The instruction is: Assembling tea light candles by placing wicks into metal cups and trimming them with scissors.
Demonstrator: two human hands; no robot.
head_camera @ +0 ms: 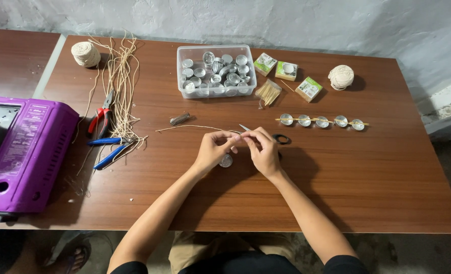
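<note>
Both forearms reach in from the near edge of the counter (337,193) and meet near its middle. The left hand (212,149) and the right hand (263,151) are raised a little above the wood, fingertips brought together. The fingers of both hands are pinched closed on a thin length of string (195,127), and a small pointed metal tip (244,127) sticks up just above the right hand's fingers; what it belongs to is unclear.

The string runs long and nearly level, from the pinch out toward the left, its free end lying on the counter. A small metal cup (226,161) sits on the counter under the hands, partly hidden by them. A dark ring (281,138) lies just beside the right hand.

Farther back stands a clear tub (182,91) of metal cups, with a bundle of sticks (268,93) and small boxes (286,70) next to it. A row of five cups (321,121) lies to the right. Pliers (99,119), blue-handled cutters (109,147), loose cords (120,76), two twine balls (85,53) and a purple stove (25,152) are at left.
</note>
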